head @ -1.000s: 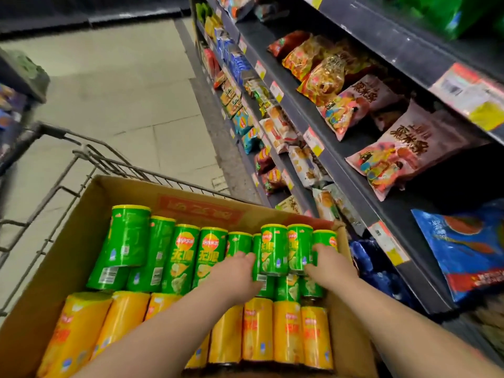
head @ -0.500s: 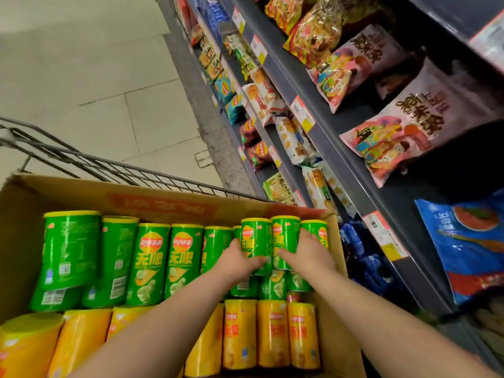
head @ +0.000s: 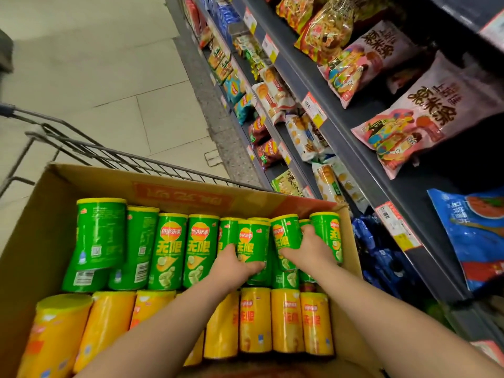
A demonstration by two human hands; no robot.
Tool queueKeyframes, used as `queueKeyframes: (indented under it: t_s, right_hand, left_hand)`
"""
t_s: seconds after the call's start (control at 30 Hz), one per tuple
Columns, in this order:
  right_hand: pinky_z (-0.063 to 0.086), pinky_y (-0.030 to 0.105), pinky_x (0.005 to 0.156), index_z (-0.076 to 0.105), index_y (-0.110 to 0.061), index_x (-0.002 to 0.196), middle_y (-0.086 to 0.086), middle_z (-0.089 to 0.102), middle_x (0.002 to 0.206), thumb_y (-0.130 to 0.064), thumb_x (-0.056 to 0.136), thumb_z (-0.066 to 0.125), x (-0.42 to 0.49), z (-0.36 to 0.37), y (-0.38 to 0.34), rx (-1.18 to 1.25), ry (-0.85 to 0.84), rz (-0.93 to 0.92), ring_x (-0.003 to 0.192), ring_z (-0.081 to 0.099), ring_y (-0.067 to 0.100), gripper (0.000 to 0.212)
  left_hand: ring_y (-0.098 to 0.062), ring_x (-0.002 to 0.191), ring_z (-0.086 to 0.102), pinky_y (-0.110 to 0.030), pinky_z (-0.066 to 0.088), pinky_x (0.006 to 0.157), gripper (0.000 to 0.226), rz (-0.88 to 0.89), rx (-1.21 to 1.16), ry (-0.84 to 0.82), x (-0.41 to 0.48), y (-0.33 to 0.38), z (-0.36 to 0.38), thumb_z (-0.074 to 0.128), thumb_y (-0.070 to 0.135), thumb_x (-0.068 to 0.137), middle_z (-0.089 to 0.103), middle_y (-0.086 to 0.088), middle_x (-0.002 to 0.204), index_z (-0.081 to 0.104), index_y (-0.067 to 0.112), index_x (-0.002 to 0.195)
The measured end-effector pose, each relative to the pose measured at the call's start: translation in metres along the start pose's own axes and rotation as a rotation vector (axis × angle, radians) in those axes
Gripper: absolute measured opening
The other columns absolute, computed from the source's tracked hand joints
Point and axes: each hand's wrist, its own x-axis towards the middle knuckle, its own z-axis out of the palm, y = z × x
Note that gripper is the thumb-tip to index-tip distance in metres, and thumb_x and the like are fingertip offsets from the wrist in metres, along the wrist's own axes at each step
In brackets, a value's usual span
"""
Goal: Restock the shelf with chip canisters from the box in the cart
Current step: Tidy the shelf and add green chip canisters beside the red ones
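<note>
Both arms are bare and stretched out. The left forearm comes in from about 7 o'clock, the right from 4 o'clock, and they nearly meet at the hands. Left hand (head: pixel 236 264) is curled round a green canister (head: pixel 252 241). Right hand (head: pixel 308 249), at its 3 o'clock, grips the neighbouring canister (head: pixel 285 237), knuckles up.
</note>
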Motion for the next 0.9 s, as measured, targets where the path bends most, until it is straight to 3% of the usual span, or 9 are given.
queueKeyframes:
  t_s: [0.2, 0.33, 0.5, 0.6, 0.67, 0.7, 0.73, 0.8, 0.9]
  right_hand:
    - [0.044, 0.031, 0.092, 0.034, -0.013, 0.139, 0.008, 0.053, 0.132, -0.035, 0.075, 0.074, -0.047, 0.008, 0.000, 0.210, 0.022, -0.032, 0.116, 0.054, 0.026, 0.079]
    - [0.040, 0.030, 0.096, 0.032, -0.013, 0.142, 0.008, 0.048, 0.139, -0.036, 0.076, 0.074, -0.086, 0.007, -0.002, 0.283, 0.053, -0.062, 0.123, 0.049, 0.025, 0.082]
    - [0.038, 0.023, 0.082, 0.033, -0.011, 0.139, 0.008, 0.050, 0.133, -0.029, 0.080, 0.073, -0.142, 0.004, -0.005, 0.389, 0.126, -0.128, 0.101, 0.049, 0.016, 0.074]
    - [0.041, 0.026, 0.092, 0.033, -0.011, 0.141, 0.009, 0.048, 0.138, -0.031, 0.079, 0.074, -0.175, 0.004, -0.003, 0.410, 0.213, -0.149, 0.117, 0.050, 0.022, 0.077]
    - [0.051, 0.021, 0.079, 0.034, -0.012, 0.141, 0.010, 0.050, 0.135, -0.029, 0.078, 0.075, -0.196, 0.004, 0.001, 0.465, 0.258, -0.156, 0.110, 0.053, 0.020, 0.077]
    - [0.050, 0.014, 0.068, 0.034, -0.011, 0.140, 0.009, 0.051, 0.133, -0.027, 0.079, 0.075, -0.207, 0.004, 0.003, 0.494, 0.274, -0.157, 0.103, 0.053, 0.017, 0.075]
    - [0.048, 0.012, 0.066, 0.035, -0.011, 0.140, 0.009, 0.051, 0.132, -0.026, 0.079, 0.075, -0.219, 0.004, 0.006, 0.516, 0.299, -0.162, 0.098, 0.051, 0.015, 0.074]
    - [0.045, 0.021, 0.078, 0.037, -0.011, 0.138, 0.007, 0.054, 0.129, -0.025, 0.078, 0.076, -0.239, 0.005, 0.015, 0.565, 0.345, -0.163, 0.097, 0.050, 0.013, 0.073]
    - [0.037, 0.021, 0.076, 0.040, -0.012, 0.135, -0.001, 0.053, 0.111, -0.024, 0.080, 0.074, -0.270, 0.004, 0.031, 0.617, 0.413, -0.154, 0.092, 0.049, 0.011, 0.066]
  left_hand:
    - [-0.024, 0.108, 0.058, -0.034, 0.048, 0.092, 0.091, 0.026, 0.028, 0.093, -0.035, -0.018, -0.018, 0.079, 0.040, 0.071, 0.057, -0.009, 0.124, 0.032, 0.005, 0.140]
    - [-0.019, 0.102, 0.057, -0.033, 0.048, 0.092, 0.093, 0.102, -0.001, 0.106, -0.069, -0.027, -0.030, 0.078, 0.042, 0.071, 0.057, -0.004, 0.118, 0.028, 0.008, 0.143]
    - [-0.022, 0.114, 0.053, -0.029, 0.042, 0.091, 0.088, 0.223, 0.014, 0.146, -0.117, -0.037, -0.041, 0.075, 0.043, 0.075, 0.053, -0.006, 0.129, 0.030, 0.010, 0.143]
    - [-0.023, 0.116, 0.052, -0.030, 0.042, 0.093, 0.090, 0.284, 0.007, 0.153, -0.143, -0.044, -0.042, 0.075, 0.046, 0.074, 0.051, -0.007, 0.131, 0.030, 0.010, 0.143]
    - [-0.024, 0.117, 0.052, -0.031, 0.043, 0.096, 0.091, 0.318, 0.004, 0.156, -0.157, -0.047, -0.041, 0.076, 0.046, 0.072, 0.052, -0.007, 0.131, 0.030, 0.010, 0.142]
    - [-0.024, 0.118, 0.052, -0.032, 0.043, 0.098, 0.091, 0.336, 0.000, 0.154, -0.165, -0.048, -0.041, 0.076, 0.046, 0.072, 0.052, -0.008, 0.132, 0.030, 0.010, 0.142]
    - [-0.025, 0.120, 0.051, -0.032, 0.043, 0.099, 0.093, 0.356, -0.002, 0.148, -0.172, -0.049, -0.039, 0.076, 0.047, 0.072, 0.051, -0.009, 0.134, 0.030, 0.010, 0.143]
    - [-0.025, 0.122, 0.049, -0.029, 0.041, 0.098, 0.092, 0.399, -0.001, 0.133, -0.185, -0.049, -0.035, 0.076, 0.046, 0.072, 0.049, -0.009, 0.137, 0.029, 0.011, 0.144]
    - [-0.024, 0.118, 0.052, -0.026, 0.041, 0.091, 0.089, 0.453, 0.013, 0.111, -0.206, -0.048, -0.026, 0.076, 0.049, 0.071, 0.053, -0.008, 0.132, 0.034, 0.011, 0.140]
